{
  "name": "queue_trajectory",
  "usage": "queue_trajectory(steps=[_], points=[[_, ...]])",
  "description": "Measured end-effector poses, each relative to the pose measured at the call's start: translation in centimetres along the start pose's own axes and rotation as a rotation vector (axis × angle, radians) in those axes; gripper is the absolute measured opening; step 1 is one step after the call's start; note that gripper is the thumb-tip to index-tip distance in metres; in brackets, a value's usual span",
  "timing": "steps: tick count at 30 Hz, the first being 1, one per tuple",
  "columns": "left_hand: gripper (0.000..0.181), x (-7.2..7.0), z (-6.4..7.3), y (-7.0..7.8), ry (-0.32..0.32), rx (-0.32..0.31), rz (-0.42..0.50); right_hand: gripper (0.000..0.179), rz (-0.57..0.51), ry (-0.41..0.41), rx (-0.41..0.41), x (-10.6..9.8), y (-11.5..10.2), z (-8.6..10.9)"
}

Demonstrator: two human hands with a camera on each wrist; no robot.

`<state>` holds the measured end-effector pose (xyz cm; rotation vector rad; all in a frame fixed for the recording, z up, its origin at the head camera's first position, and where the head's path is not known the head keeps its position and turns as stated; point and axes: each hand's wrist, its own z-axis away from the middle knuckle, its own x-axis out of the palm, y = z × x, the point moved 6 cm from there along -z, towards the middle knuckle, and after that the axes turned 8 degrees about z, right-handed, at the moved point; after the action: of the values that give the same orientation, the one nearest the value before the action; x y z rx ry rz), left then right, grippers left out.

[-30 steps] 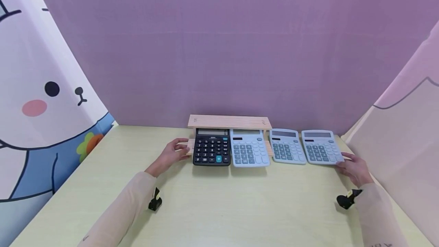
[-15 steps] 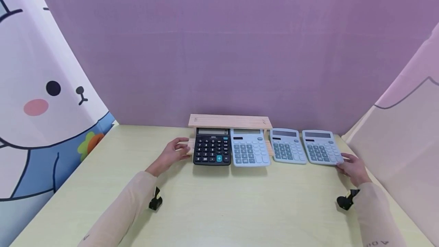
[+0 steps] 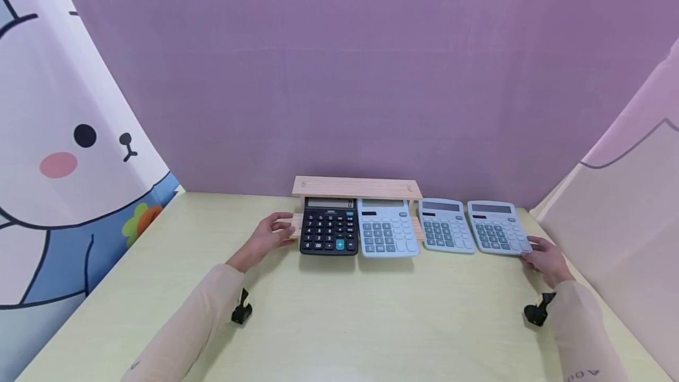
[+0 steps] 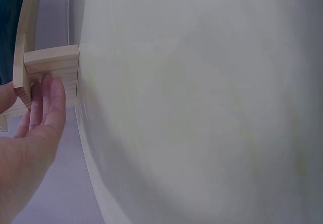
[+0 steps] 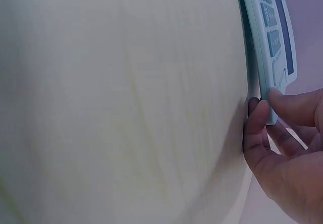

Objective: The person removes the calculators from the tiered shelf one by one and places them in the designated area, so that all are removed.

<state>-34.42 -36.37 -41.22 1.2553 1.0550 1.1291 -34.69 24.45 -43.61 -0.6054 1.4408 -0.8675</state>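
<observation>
My left hand grips the left end of a small wooden stand. In the left wrist view, the thumb and fingers lie on opposite sides of its wooden strip. On the stand lean a black calculator and a light blue calculator, side by side, their tops under the upper board. My right hand pinches the lower right corner of the rightmost light blue calculator. In the right wrist view, the thumb is on that calculator's key side, with fingertips beneath.
Another light blue calculator lies between the stand and the rightmost one. All are on a pale wooden table. A purple backdrop rises behind. A cartoon-printed sheet stands at left, a pale one at right.
</observation>
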Motion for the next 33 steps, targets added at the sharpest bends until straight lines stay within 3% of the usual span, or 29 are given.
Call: queue_trajectory(steps=[24,33], points=[[0.049,0.03,-0.17,-0.02,0.007,0.005,-0.014,0.060,0.166,-0.036,0.026,-0.12,-0.05,-0.41],[0.048,-0.10,-0.34,-0.23,0.015,-0.004,-0.004,0.059,0.135,-0.022,0.034,-0.17,-0.01,-0.20]])
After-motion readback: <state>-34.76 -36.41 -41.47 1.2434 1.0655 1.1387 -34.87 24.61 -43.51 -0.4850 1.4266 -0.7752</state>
